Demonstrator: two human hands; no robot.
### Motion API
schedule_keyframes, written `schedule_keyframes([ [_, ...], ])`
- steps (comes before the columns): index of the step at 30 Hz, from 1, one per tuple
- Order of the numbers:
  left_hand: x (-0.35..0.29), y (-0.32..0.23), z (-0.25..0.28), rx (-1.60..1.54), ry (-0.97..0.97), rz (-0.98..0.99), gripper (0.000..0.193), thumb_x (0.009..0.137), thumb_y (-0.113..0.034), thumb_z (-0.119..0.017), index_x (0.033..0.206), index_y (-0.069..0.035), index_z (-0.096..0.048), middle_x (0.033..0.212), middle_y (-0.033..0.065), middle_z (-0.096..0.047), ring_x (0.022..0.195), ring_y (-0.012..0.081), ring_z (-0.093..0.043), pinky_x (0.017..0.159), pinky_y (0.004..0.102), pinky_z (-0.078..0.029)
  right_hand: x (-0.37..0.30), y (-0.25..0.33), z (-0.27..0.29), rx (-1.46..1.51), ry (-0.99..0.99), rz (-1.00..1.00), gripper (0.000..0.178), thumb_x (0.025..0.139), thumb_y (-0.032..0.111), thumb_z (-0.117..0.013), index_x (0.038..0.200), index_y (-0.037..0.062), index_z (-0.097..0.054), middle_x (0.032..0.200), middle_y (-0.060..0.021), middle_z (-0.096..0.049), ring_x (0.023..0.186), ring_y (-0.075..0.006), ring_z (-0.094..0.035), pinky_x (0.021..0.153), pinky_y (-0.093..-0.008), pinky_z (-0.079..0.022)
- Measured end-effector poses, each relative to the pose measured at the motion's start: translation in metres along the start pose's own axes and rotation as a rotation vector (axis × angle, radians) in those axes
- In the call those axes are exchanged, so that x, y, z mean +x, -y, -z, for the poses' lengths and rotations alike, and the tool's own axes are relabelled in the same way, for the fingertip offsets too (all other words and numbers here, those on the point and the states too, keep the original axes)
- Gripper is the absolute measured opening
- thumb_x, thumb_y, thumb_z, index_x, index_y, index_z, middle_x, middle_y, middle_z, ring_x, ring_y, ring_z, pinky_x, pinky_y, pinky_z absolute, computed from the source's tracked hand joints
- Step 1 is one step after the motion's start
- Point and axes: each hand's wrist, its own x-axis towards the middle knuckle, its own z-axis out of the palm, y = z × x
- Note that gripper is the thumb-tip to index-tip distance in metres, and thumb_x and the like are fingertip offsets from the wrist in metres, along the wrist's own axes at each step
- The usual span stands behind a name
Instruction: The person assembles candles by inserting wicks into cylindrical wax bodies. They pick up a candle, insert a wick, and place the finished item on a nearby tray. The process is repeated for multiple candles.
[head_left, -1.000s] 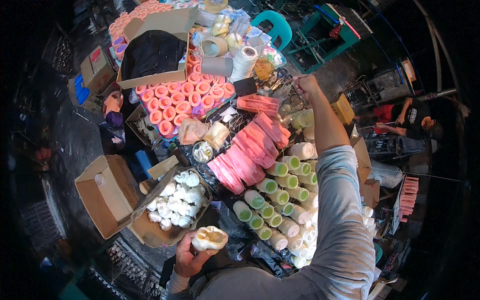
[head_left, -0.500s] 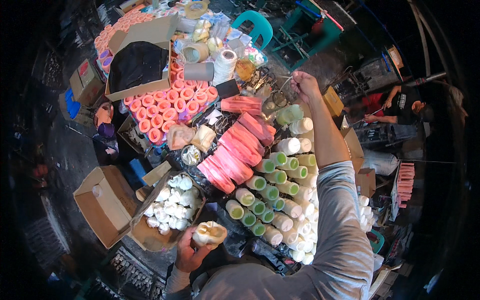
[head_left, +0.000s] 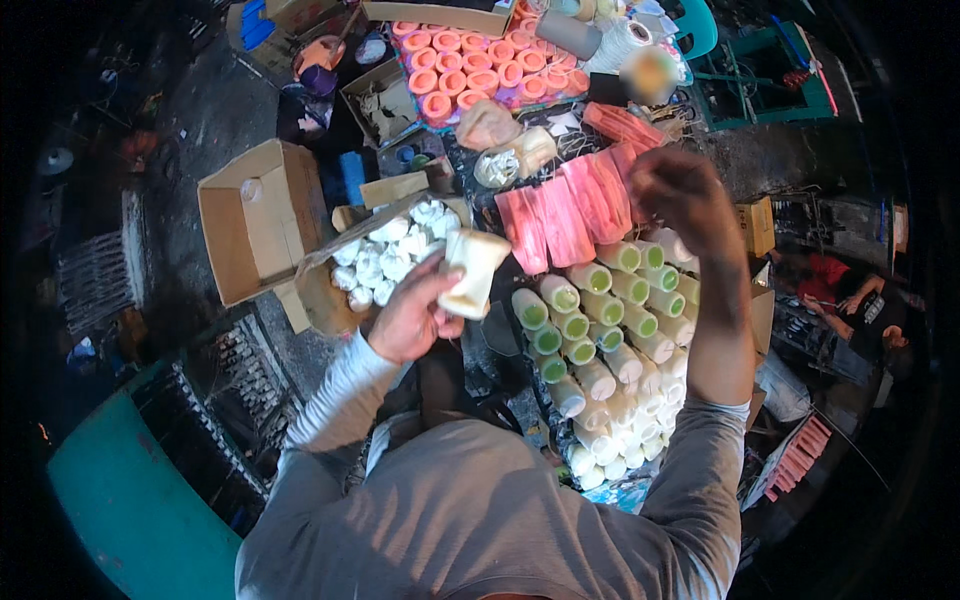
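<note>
My left hand (head_left: 415, 312) grips a cream-coloured, waxy block (head_left: 474, 272) with flared ends, tilted up beside a carton of white wrapped lumps (head_left: 388, 255). Over the far right of the table, my right hand (head_left: 686, 196) is raised and dark with blur; its fingers do not show clearly. Below it lie pink waxy slabs (head_left: 570, 212) in a row. Closer to me, several pale candle-like cylinders (head_left: 608, 312) stand packed together, some with green tops. A second cream block (head_left: 530, 150) lies by a small foil-lined container (head_left: 497, 168).
An open cardboard box (head_left: 262, 220) stands to the left. Orange ring-shaped cups (head_left: 470, 70) fill the far part of the table, near a spool of white string (head_left: 622, 42). Another person (head_left: 855, 305) is at the right. A green panel (head_left: 140, 490) stands at lower left.
The view has shifted. My right hand has come back toward me from its far reach. The left hand has lifted the cream block, turning its side toward the view.
</note>
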Motion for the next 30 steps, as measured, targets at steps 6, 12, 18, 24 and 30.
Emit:
schedule_keyframes([
  [6,-0.003,-0.018,-0.029,0.016,0.074,-0.015,0.036,0.108,-0.04,-0.053,0.132,-0.014,-0.055,0.109,-0.0016,-0.067,0.087,0.0067,-0.065,0.054,0.0255,-0.04,-0.003,0.036,-0.113,-0.245,0.14,0.082,0.017,0.093,0.014,-0.075,0.097,-0.0019,-0.073,0.079,-0.007,-0.069,0.071,-0.0126,-0.063,0.065,-0.0319,-0.05],
  [12,-0.013,-0.016,-0.046,0.118,0.07,-0.04,0.034,0.108,-0.032,-0.053,0.136,-0.013,-0.054,0.112,0.0001,-0.067,0.077,0.0074,-0.059,0.056,0.027,-0.042,-0.001,0.034,-0.137,-0.315,0.04,0.182,0.016,0.094,0.013,-0.073,0.097,-0.0028,-0.073,0.072,-0.007,-0.068,0.061,-0.0123,-0.06,0.058,-0.0321,-0.049],
  [18,-0.023,-0.018,-0.053,0.107,0.071,-0.024,0.032,0.11,-0.028,-0.052,0.139,-0.014,-0.052,0.113,-0.0001,-0.066,0.07,0.007,-0.055,0.057,0.0259,-0.041,-0.013,0.031,-0.145,-0.299,-0.027,0.142,0.018,0.093,0.013,-0.075,0.097,-0.004,-0.072,0.071,-0.0048,-0.067,0.059,-0.0109,-0.059,0.055,-0.0305,-0.047],
  [24,-0.026,-0.006,-0.052,0.237,0.05,-0.117,0.054,0.1,-0.014,-0.072,0.145,-0.007,-0.043,0.116,0.0004,-0.066,0.082,0.0035,-0.055,0.052,0.0208,-0.033,-0.02,0.031,-0.147,-0.255,0.003,0.094,0.019,0.097,0.015,-0.072,0.1,-0.0044,-0.073,0.079,-0.0044,-0.072,0.063,-0.0065,-0.059,0.057,-0.026,-0.047],
  [30,-0.022,0.003,-0.045,0.349,-0.028,-0.131,0.057,0.099,-0.011,-0.073,0.147,-0.01,-0.041,0.115,-0.0001,-0.065,0.082,0.0048,-0.056,0.054,0.0206,-0.036,-0.026,0.027,-0.141,-0.23,0.07,0.019,0.017,0.101,0.014,-0.069,0.104,-0.0016,-0.074,0.081,-0.0023,-0.073,0.069,-0.006,-0.063,0.06,-0.0247,-0.05],
])
